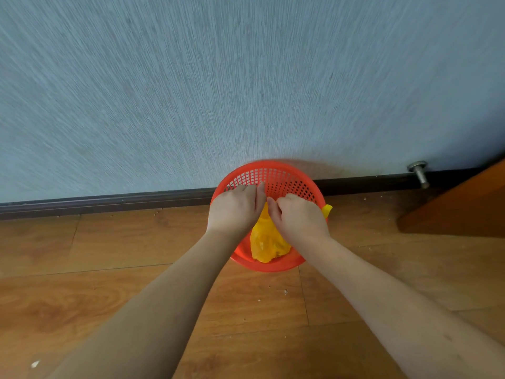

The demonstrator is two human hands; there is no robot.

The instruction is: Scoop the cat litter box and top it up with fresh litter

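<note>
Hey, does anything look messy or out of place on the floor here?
Yes. Small pale crumbs lie scattered over the wooden plank floor, likely spilled litter, near the red plastic mesh basket and along the dark baseboard.

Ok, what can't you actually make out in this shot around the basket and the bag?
Head view only:
- Fingertips of the left hand and right hand: curled under, so the grip on the yellow bag is hidden.
- Bag contents: opaque plastic.
- Bottom of the red basket: covered by the bag and hands.
- Pale specks on the floor: too small to identify.
</note>
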